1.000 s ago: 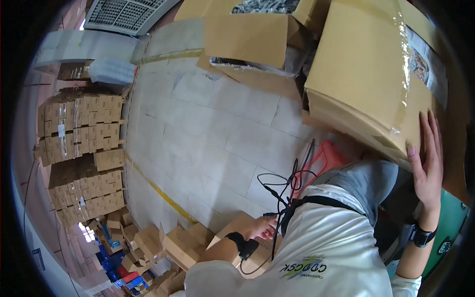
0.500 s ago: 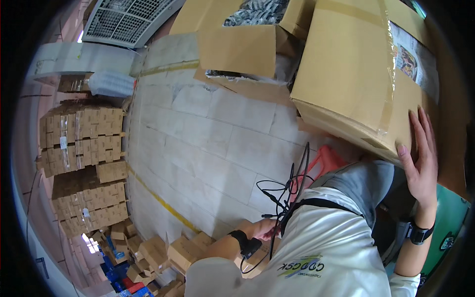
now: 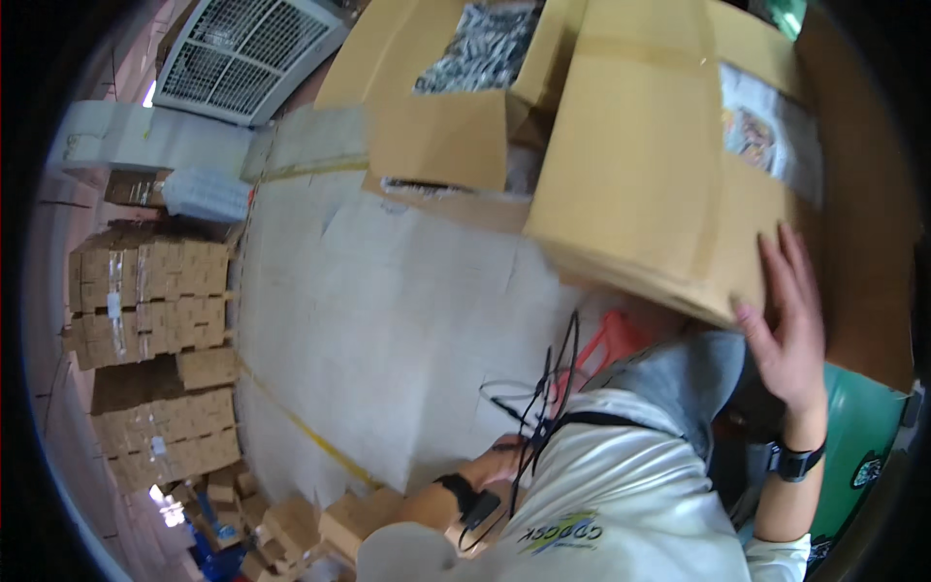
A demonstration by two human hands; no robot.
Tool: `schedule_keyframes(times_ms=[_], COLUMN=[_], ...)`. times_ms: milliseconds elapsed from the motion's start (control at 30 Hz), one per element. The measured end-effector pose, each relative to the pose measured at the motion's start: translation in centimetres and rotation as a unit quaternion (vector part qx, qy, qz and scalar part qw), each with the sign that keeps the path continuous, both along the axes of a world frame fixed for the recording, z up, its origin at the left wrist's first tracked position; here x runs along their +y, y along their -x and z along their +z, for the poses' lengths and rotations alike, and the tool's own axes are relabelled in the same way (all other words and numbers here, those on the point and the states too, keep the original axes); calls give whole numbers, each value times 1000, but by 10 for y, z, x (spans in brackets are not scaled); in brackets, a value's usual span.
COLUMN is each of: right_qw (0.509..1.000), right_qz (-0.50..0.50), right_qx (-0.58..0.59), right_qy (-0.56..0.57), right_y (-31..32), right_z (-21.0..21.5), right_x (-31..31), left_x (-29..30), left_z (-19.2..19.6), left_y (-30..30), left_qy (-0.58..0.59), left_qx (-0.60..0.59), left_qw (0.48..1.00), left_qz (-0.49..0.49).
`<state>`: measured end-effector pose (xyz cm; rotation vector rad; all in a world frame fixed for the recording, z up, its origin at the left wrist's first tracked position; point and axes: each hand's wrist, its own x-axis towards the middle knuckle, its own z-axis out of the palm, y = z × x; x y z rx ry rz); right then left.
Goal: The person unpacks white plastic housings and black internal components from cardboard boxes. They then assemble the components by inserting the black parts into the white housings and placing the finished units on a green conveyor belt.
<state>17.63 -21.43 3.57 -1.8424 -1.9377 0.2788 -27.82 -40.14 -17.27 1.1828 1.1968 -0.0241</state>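
Note:
A large closed cardboard box (image 3: 640,175) with a clear label pouch fills the upper right, and its lower edge sits just above my grey-clad leg. My right hand (image 3: 790,325) lies flat against its side near the lower corner, fingers spread, holding it; a black watch is on that wrist. My left hand (image 3: 499,458) is low at the centre, close to my white shirt. It wears a black wristband and is partly hidden by the shirt and by dangling black cables (image 3: 543,388). What it holds does not show.
Behind the big box stands an open carton (image 3: 456,116) full of small silvery packets. Stacks of brown cartons (image 3: 145,291) line the left, and smaller boxes (image 3: 291,524) lie at the bottom. A yellow floor line (image 3: 301,427), a white vent grille (image 3: 247,53) and a green object (image 3: 858,456) are also in view.
The big box now looms larger and nearer with my right hand still on its side. My left hand has come away from a small brown box toward my chest.

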Motion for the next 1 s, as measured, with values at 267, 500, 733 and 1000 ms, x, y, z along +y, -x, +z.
schedule_keyframes(times_ms=[267, 500, 733, 1000], right_qw=[1000, 999, 994, 982], right_qz=[-1, -20, -56, -172], right_qx=[15, 44, 93, 45], right_qy=[5, -8, -10, 59], right_y=[3, 4, 2, 0], right_z=[16, 12, 5, 9], right_x=[-2, 0, 3, 8], left_x=[59, 296, 363, 416], left_z=[24, 271, 270, 346], left_y=[57, -92, -264, -245], left_qy=[202, -381, -621, -636], left_qx=[93, 129, -146, -183], left_qw=[911, 901, 479, 489], left_qz=[-348, -162, -603, -568])
